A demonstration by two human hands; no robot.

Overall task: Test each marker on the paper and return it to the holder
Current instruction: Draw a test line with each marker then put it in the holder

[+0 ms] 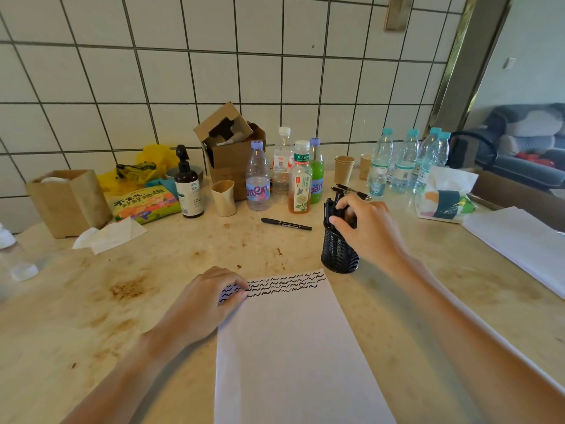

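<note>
White tiled wall behind a stained beige counter; I take the black mesh holder as my landmark throughout.

The holder stands upright on the counter, just beyond the far right corner of the paper. It is packed with black markers, caps up. My right hand sits over its rim from the right, thumb and fingers curled around the marker tops; I cannot tell whether it pinches one single marker or only touches the bunch.

The paper lies flat, near side of the holder, with about three rows of black squiggles along its far edge. My left hand presses on the paper's far left corner, fingers bent down onto the sheet and holding nothing else.

One loose black marker lies flat on the counter just left of the holder, capped. Two more pens lie beyond the holder, partly hidden by my right hand.

Further beyond and left of the holder: a cluster of drink bottles, an open cardboard box, a brown pump bottle, a snack packet. Right of the holder: water bottles, a tissue pack, a stack of white sheets.
</note>
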